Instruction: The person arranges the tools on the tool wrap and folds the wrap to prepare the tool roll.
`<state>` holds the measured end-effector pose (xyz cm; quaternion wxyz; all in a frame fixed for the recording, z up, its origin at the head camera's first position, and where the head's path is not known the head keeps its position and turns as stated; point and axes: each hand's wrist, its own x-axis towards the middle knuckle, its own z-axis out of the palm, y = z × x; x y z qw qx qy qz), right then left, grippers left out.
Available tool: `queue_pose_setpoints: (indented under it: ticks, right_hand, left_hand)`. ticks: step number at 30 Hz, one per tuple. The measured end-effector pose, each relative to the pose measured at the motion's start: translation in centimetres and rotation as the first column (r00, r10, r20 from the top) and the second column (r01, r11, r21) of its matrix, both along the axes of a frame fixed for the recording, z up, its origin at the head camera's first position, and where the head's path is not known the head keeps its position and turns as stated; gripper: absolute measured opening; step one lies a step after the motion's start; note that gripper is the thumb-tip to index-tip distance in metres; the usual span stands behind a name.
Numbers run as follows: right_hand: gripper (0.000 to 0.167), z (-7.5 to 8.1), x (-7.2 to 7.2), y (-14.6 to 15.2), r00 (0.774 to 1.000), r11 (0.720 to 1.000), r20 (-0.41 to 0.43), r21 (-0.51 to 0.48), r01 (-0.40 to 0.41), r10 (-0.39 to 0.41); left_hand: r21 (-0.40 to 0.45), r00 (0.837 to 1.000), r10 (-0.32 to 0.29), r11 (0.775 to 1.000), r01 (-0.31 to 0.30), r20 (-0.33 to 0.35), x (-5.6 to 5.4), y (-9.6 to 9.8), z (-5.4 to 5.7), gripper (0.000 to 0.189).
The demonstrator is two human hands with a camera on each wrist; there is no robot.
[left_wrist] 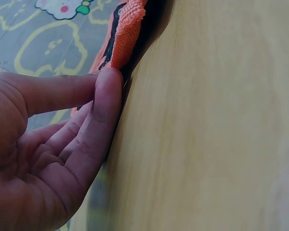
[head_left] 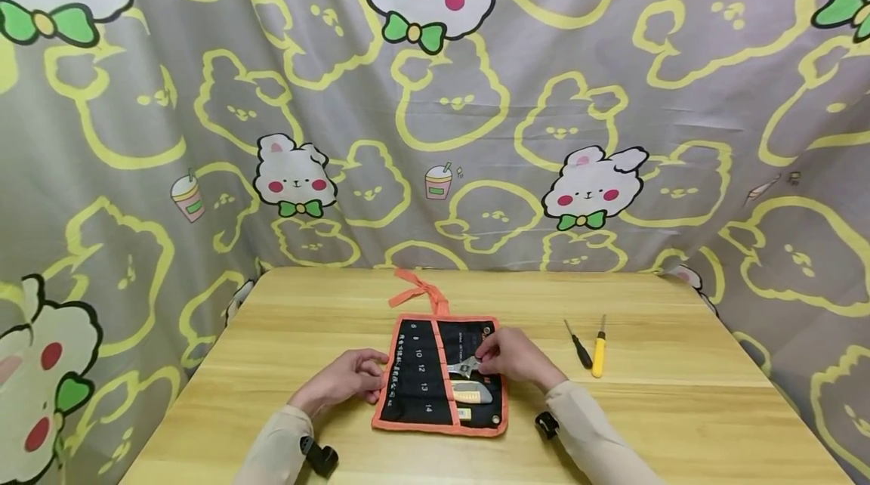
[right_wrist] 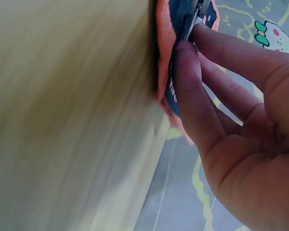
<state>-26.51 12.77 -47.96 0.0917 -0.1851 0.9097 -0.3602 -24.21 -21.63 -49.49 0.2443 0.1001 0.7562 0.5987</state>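
Note:
A black tool pouch point(head_left: 408, 372) with orange edging lies unfolded on the table, its pockets marked with numbers. My left hand point(head_left: 350, 378) is at the pouch's left side; in the left wrist view its thumb and forefinger pinch the orange edging point(left_wrist: 127, 36). Over the pouch's right part, my right hand point(head_left: 513, 355) pinches the head of an adjustable wrench point(head_left: 465, 366), whose handle is hidden in a pocket. Below the wrench, a utility knife point(head_left: 473, 393) sits in another pocket. A small yellow-and-white item point(head_left: 465, 414) pokes out of the pocket beneath it.
Right of the pouch lie a black-handled screwdriver point(head_left: 580, 349) and a yellow-handled screwdriver point(head_left: 599, 353). Orange ties point(head_left: 424, 290) stretch from the pouch's far edge. The wooden table point(head_left: 272, 349) meets a patterned curtain point(head_left: 476, 107) behind and at the sides.

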Motion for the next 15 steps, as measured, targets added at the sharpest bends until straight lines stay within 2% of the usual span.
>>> queue_pose_setpoints:
  ticks: [7,15]
  right_hand:
    - [0.011,0.1,0.0,-1.2,1.0,1.0,0.01,-0.006,-0.001,0.001]
    - [0.011,0.2,0.3,-2.3,0.998,0.999,0.047,-0.008,0.036,-0.036]
  left_hand:
    - [-0.022,1.0,0.018,1.0,-0.018,-0.002,-0.2,0.1,-0.1,0.05]
    - [-0.01,0.999,0.028,1.0,-0.028,-0.017,0.0,0.0,-0.1,0.048]
